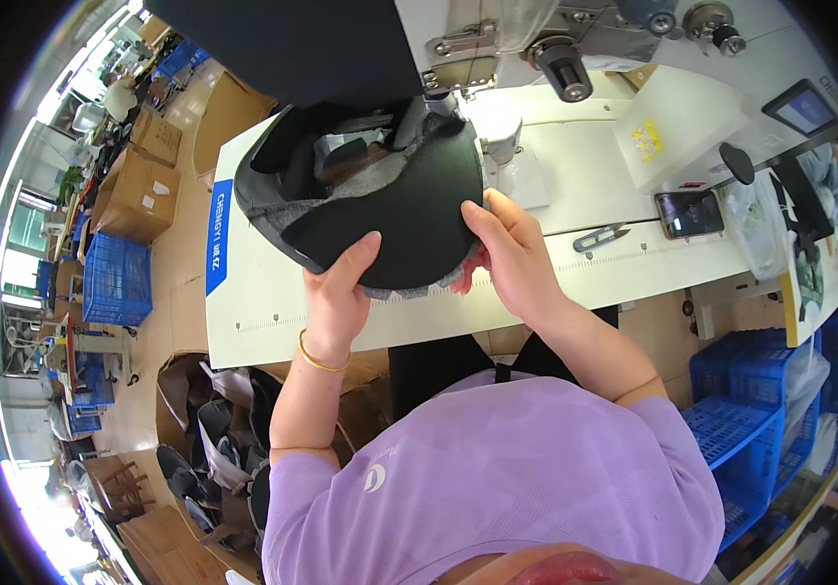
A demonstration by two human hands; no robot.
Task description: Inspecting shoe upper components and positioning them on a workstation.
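A black and grey cap [389, 219] is held up over the white sewing table [253, 343], its smooth black brim toward me and its hollow inside facing up. My left hand [339, 292] grips the brim's near left edge, thumb on top and fingers underneath. At the brim's right edge, my right hand [511, 249] pinches it, with the thumb above and the other fingers partly hidden below. The cap's far right edge lies close to the needle area of the sewing machine [463, 73]; whether it sits under the presser foot I cannot tell.
Thread snips [600, 237] and a phone [689, 214] lie to the right on the table, near a clear plastic bag [756, 229]. A box of cap pieces [214, 439] stands on the floor at left. Blue crates [740, 409] stand at right, another blue crate [116, 280] at far left.
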